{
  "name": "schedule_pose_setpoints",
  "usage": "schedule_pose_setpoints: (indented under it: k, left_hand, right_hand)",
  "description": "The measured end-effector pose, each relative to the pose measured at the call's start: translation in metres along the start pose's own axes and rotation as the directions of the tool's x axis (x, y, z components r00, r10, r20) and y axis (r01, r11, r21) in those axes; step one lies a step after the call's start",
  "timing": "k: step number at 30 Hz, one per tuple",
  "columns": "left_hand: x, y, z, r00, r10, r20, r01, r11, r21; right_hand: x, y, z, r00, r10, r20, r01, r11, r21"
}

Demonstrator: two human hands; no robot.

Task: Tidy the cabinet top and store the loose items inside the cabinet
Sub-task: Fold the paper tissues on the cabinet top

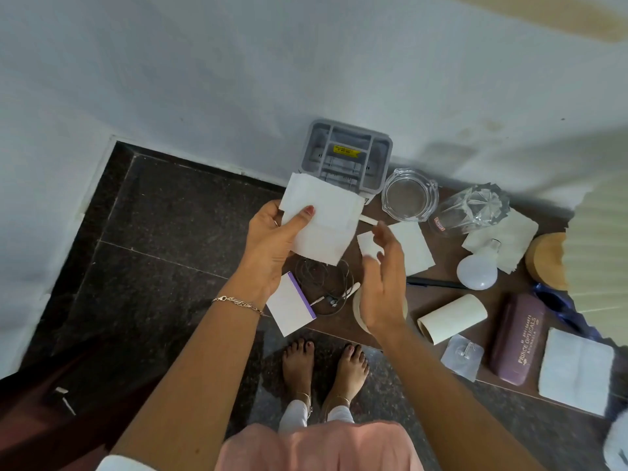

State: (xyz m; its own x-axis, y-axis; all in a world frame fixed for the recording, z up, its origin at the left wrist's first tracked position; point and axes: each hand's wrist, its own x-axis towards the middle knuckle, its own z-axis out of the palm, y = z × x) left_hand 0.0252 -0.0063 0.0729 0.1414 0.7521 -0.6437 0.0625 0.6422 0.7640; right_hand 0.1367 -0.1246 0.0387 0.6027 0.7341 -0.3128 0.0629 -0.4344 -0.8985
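Collecting napkins: left hand (272, 239) pinches a white square paper napkin (326, 222) above the left edge of the brown cabinet top (506, 290). Right hand (384, 280), loosely spread, hovers at a second white napkin (416, 249) lying there, grip unconfirmed. Recommended: stack edges flush.

I'm in a room at home. My bare feet (299, 362) stand on a dark polished stone floor (163, 212) at bottom centre, and a plain painted wall (238, 79) fills the top. The brown desk (421, 300) at right carries household odds: a bulb (477, 268), a glasses case (518, 338), a glass ashtray (409, 195), a tumbler (472, 209), tangled earphones (323, 280), and a pleated lamp (601, 253) at the right edge.
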Motion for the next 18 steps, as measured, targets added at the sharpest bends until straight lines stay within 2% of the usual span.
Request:
schedule_pose_setpoints:
  k: [1,3,5,7,11,14,18]
  left_hand:
    - [-0.004,0.000,0.001,1.000,-0.014,0.019,0.015,1.000,-0.013]
    - [-0.011,-0.001,0.004,0.998,-0.029,0.058,0.030,0.999,-0.023]
    - [-0.017,-0.002,0.008,0.995,-0.022,0.094,0.023,1.000,-0.009]
    - [-0.023,-0.002,0.011,0.993,0.005,0.116,-0.009,0.999,0.037]
    - [-0.032,-0.002,0.017,0.995,0.015,0.100,-0.027,0.993,0.114]
    - [-0.031,-0.005,0.015,0.997,0.019,0.070,-0.028,0.990,0.136]
    - [-0.032,-0.013,0.014,0.993,0.071,0.099,-0.090,0.974,0.207]
  right_hand:
    - [0.002,-0.009,0.002,0.993,0.117,-0.013,-0.112,0.977,0.182]
    - [0.008,-0.025,0.002,0.939,0.326,0.107,-0.334,0.797,0.503]
    - [0.012,-0.033,-0.003,0.870,0.421,0.257,-0.481,0.610,0.629]
    - [0.012,-0.036,-0.008,0.846,0.440,0.300,-0.515,0.533,0.671]
    - [0.009,-0.034,-0.014,0.853,0.427,0.301,-0.506,0.532,0.679]
    - [0.005,-0.030,-0.016,0.849,0.430,0.307,-0.519,0.563,0.643]
    - [0.000,-0.025,-0.013,0.869,0.401,0.289,-0.490,0.630,0.602]
